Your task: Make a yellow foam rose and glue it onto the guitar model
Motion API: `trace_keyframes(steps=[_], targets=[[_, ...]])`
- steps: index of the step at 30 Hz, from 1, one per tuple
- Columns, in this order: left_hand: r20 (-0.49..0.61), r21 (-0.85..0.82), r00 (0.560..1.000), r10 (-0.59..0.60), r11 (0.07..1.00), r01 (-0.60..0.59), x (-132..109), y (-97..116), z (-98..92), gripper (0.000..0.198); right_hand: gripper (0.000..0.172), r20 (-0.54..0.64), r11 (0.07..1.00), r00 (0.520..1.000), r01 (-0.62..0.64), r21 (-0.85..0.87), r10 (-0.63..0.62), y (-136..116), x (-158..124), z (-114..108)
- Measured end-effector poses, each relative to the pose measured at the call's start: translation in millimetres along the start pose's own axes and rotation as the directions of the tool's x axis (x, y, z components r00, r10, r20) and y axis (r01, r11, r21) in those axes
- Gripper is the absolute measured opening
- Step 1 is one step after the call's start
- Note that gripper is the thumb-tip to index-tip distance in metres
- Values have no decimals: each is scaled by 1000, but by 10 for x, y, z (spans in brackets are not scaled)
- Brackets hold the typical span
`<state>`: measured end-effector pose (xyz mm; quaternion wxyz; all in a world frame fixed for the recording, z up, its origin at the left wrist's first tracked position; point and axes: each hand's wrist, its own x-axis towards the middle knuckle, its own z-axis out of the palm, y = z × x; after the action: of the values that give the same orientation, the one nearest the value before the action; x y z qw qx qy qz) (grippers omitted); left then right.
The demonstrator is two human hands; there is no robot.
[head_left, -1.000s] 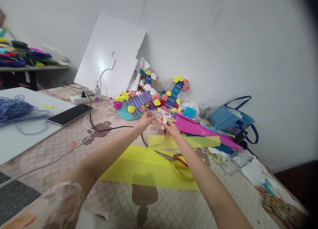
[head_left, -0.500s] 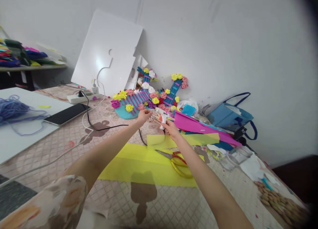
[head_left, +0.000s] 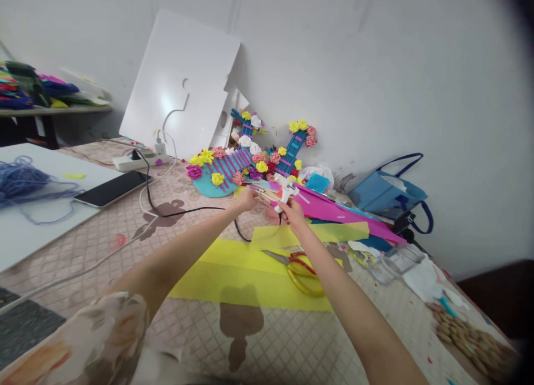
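My right hand (head_left: pixel 292 211) is wrapped round the handle of a white glue gun (head_left: pixel 287 189), whose black cord hangs down from it. To its left, my left hand (head_left: pixel 248 199) has its fingers closed beside a bunch of thin wooden sticks (head_left: pixel 267 193); what it pinches is too small to make out. Just behind the hands lies a blue and purple stick craft (head_left: pixel 233 168) covered in paper flowers. Red and yellow scissors (head_left: pixel 300 268) rest on yellow paper (head_left: pixel 246 279) in front of the hands.
A phone (head_left: pixel 113 189), blue yarn (head_left: pixel 23 179) on a white board (head_left: pixel 25 229) and a power strip (head_left: pixel 137 159) are at the left. Magenta paper (head_left: pixel 342 211), a plastic cup (head_left: pixel 387 265) and a blue bag (head_left: pixel 386 195) stand right. Cords cross the table.
My right hand and the glue gun have moved slightly right, away from my left hand. My left hand has shifted a little right and down, and more of the sticks shows between the hands.
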<state>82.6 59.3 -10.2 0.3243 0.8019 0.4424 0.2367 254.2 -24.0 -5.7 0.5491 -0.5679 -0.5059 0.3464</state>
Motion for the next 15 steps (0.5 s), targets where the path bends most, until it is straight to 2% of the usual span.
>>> trace_keyframes(steps=[3,7,11,13,15], targets=[[-32,145,999,22,989,-17,-223,-146,-112,32,30,9,977,998,62,-202,-62,23,14,-18],[6,294,994,112,950,-108,-584,-301,-222,32,29,97,882,987,161,-442,-131,60,20,30],[20,391,974,225,895,-215,-861,-338,-281,24,35,192,748,971,231,-622,-140,87,3,135],[8,423,963,268,872,-246,-947,-334,-295,13,38,228,684,963,265,-679,-147,98,5,192],[-6,450,953,302,852,-267,-1002,-330,-299,13,38,260,630,953,300,-716,-158,115,20,246]])
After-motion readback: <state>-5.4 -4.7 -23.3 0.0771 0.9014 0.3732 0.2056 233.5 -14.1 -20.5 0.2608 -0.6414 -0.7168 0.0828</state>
